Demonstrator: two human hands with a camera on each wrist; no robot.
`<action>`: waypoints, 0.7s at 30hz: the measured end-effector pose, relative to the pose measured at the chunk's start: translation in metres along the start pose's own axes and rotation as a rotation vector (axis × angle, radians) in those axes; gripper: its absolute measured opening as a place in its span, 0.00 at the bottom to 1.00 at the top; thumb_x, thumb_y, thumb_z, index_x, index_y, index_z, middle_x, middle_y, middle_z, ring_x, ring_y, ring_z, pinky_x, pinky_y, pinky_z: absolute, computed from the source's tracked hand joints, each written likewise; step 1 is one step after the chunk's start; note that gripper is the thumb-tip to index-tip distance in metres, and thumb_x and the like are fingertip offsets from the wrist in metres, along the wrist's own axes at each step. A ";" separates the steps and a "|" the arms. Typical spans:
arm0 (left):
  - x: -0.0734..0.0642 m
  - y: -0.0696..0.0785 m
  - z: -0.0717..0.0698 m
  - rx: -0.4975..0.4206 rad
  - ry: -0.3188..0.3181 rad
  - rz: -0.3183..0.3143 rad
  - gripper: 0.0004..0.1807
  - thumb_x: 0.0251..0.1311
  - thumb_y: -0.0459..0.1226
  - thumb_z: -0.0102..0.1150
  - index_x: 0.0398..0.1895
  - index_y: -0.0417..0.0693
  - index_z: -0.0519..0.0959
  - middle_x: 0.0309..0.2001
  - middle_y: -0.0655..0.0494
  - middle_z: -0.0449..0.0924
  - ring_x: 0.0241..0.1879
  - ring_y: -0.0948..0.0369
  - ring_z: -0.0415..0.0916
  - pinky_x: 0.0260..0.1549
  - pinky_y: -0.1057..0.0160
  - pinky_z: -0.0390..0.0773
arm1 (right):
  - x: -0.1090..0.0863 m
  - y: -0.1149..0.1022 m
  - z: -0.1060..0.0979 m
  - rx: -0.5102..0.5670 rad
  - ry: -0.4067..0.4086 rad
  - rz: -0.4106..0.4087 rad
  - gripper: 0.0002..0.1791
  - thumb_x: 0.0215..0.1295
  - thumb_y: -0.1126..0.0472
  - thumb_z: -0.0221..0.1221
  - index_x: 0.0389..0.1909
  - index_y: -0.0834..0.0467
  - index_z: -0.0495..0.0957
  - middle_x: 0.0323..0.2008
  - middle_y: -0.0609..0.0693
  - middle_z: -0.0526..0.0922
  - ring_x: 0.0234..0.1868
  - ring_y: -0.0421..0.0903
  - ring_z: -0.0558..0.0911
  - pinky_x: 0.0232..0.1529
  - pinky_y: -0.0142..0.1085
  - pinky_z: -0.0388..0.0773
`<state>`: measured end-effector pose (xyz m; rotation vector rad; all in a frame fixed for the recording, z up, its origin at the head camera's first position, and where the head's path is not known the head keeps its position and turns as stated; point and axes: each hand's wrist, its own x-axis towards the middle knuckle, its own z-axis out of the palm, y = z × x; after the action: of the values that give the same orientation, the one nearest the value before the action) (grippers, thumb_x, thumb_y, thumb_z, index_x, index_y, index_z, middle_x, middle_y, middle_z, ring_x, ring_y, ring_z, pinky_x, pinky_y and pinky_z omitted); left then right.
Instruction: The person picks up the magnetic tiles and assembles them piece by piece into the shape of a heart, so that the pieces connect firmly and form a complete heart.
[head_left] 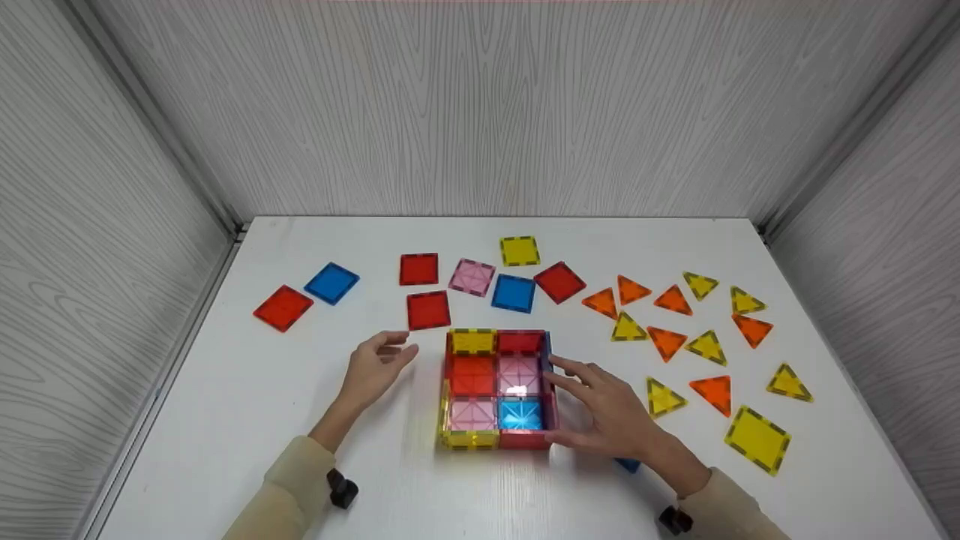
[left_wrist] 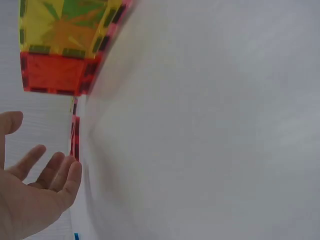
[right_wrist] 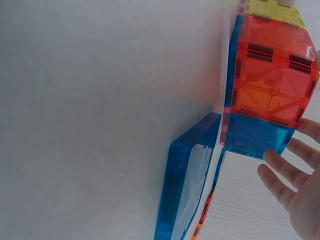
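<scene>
A square box of translucent magnetic tiles [head_left: 523,441] stands on the table in the head view. Its top is uncovered; red, pink and blue tiles show in its floor, and its walls are yellow, red and blue. My right hand [head_left: 611,409] rests spread fingers along the box's right wall, near a blue wall tile [right_wrist: 257,136] in the right wrist view. To the box's left, my left hand [head_left: 375,367] hovers apart from it, fingers loosely bent and holding nothing. The left wrist view shows a yellow wall tile [left_wrist: 62,27] beyond that hand.
Behind the box lie loose square tiles, among them a red one [head_left: 428,310] and a blue one [head_left: 514,293]. Several orange and yellow triangles [head_left: 667,343] spread to the right, near a large yellow square [head_left: 758,440]. A blue tile [head_left: 627,465] lies partly under my right wrist.
</scene>
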<state>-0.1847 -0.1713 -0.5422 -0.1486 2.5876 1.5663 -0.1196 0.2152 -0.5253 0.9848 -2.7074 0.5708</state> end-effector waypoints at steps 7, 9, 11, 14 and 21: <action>0.042 -0.003 -0.008 0.187 -0.032 0.110 0.33 0.68 0.50 0.68 0.72 0.49 0.74 0.72 0.43 0.73 0.73 0.45 0.69 0.73 0.42 0.73 | 0.000 0.001 0.001 0.003 -0.011 0.015 0.46 0.59 0.24 0.64 0.74 0.45 0.75 0.76 0.48 0.73 0.66 0.49 0.81 0.58 0.51 0.86; 0.052 -0.002 -0.007 0.230 -0.041 0.121 0.35 0.67 0.51 0.70 0.73 0.49 0.74 0.73 0.42 0.71 0.74 0.44 0.67 0.74 0.41 0.72 | 0.000 0.001 0.001 0.000 -0.012 0.014 0.46 0.60 0.23 0.63 0.73 0.45 0.75 0.76 0.48 0.73 0.66 0.49 0.81 0.58 0.51 0.86; 0.062 -0.001 -0.007 0.267 -0.052 0.139 0.36 0.66 0.51 0.71 0.73 0.48 0.74 0.74 0.42 0.70 0.75 0.44 0.66 0.74 0.41 0.72 | 0.000 0.000 0.000 0.002 -0.011 0.015 0.46 0.59 0.23 0.63 0.73 0.45 0.75 0.76 0.48 0.73 0.66 0.49 0.82 0.58 0.50 0.87; 0.074 0.002 -0.005 0.306 -0.072 0.166 0.36 0.65 0.50 0.71 0.73 0.48 0.74 0.74 0.41 0.69 0.74 0.44 0.66 0.74 0.41 0.71 | 0.000 0.000 0.000 0.005 -0.008 0.023 0.46 0.59 0.23 0.64 0.73 0.45 0.75 0.76 0.47 0.73 0.66 0.49 0.82 0.58 0.50 0.87; 0.091 0.007 0.000 0.336 -0.113 0.157 0.37 0.63 0.48 0.74 0.73 0.50 0.73 0.75 0.43 0.67 0.74 0.45 0.64 0.74 0.41 0.71 | 0.000 -0.002 -0.001 0.008 -0.035 0.051 0.46 0.58 0.24 0.66 0.74 0.43 0.74 0.78 0.44 0.71 0.67 0.48 0.81 0.59 0.51 0.86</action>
<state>-0.2755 -0.1707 -0.5498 0.1709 2.7772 1.1170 -0.1177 0.2140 -0.5242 0.9388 -2.7704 0.5795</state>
